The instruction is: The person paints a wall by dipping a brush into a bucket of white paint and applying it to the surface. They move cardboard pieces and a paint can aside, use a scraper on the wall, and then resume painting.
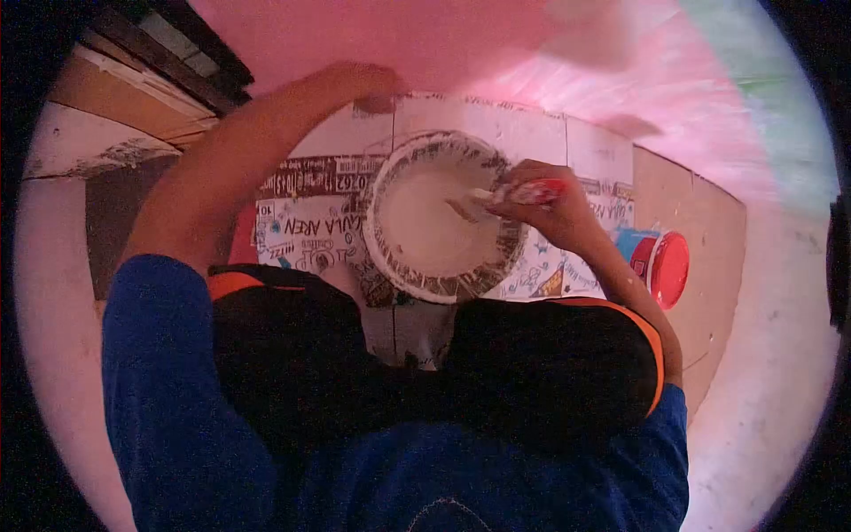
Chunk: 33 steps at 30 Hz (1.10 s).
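In my right hand (545, 208) is a paintbrush (483, 204) with a red handle, its bristles angled down to the left over the paint bucket (381, 239). Whether the bristle tip touches the paint is hard to tell. Pale, whitish paint (434, 213) fills much of the bucket, and dried streaks coat its inner wall and rim. My left arm stretches forward, and my left hand (377, 82) is at the foot of the pink wall (381, 35); its fingers do not show clearly.
Flattened printed cardboard (310, 222) lies under the bucket. A blue container with a red lid (671, 270) lies to the right, on plain brown cardboard (700, 213). Dark wooden pieces (168, 53) are at the upper left. The wall turns greenish at the right.
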### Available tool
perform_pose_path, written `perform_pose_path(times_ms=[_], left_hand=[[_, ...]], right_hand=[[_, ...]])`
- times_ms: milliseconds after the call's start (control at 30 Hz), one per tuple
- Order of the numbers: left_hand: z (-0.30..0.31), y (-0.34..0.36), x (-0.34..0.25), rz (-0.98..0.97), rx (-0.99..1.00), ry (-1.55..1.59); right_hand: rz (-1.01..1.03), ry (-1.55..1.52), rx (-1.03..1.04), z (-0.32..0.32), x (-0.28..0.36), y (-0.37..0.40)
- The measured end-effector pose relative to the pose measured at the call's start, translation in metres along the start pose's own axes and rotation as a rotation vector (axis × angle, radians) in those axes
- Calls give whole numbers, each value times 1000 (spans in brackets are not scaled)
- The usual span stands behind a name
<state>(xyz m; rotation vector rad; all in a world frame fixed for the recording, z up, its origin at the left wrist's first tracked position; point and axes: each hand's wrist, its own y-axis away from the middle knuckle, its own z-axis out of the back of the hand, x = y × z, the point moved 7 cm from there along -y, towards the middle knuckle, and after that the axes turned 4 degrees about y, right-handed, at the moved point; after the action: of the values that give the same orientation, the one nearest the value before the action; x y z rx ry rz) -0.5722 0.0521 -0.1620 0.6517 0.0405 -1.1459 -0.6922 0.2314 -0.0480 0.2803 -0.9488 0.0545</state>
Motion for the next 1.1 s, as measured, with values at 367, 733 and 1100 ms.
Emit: perform_pose_path(times_ms=[367,733,1100], left_hand=[[-7,-11,26,97,79,-170],[-12,-42,28,29,4,-124],[8,1,21,244,65,-122]], right_hand=[[203,427,108,-70,-40,-24],[-506,-1307,-277,-5,-76,34],[80,-405,-655,84,12,-8]])
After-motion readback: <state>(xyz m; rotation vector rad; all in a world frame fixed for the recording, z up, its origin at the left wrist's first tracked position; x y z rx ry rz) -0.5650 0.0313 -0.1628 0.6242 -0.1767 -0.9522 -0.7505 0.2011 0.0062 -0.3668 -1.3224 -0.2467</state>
